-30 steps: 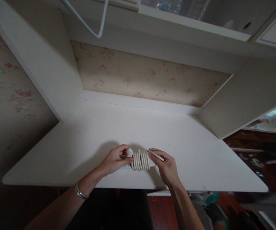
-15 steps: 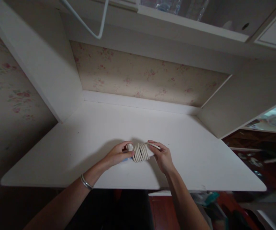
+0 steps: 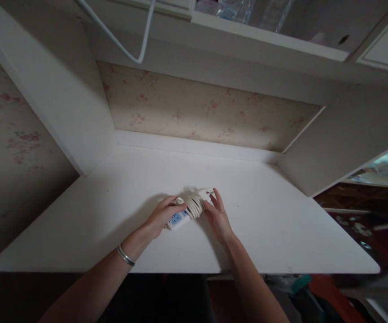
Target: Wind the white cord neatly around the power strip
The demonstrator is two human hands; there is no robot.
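A white power strip [image 3: 177, 220] with blue sockets lies on the white desk [image 3: 113, 211], its white cord [image 3: 195, 202] wound in coils around its far end. My left hand [image 3: 160, 216] rests on the strip's left side, fingers curled over the plug end. My right hand [image 3: 216, 215] is against the right side of the coils, fingers stretched out and touching the cord. A metal bracelet [image 3: 125, 255] is on my left wrist.
The desk sits in a white alcove with side panels [image 3: 62, 98] and a flowered back wall [image 3: 200, 107]. A shelf [image 3: 268, 36] overhead holds clear plastic items. A white cable [image 3: 126, 49] hangs from above. Clutter lies on the floor at the lower right [image 3: 331, 291].
Both hands have moved the wound strip a little farther onto the desk and laid it down. My right hand has let go of the cord's loose end and spread its fingers.
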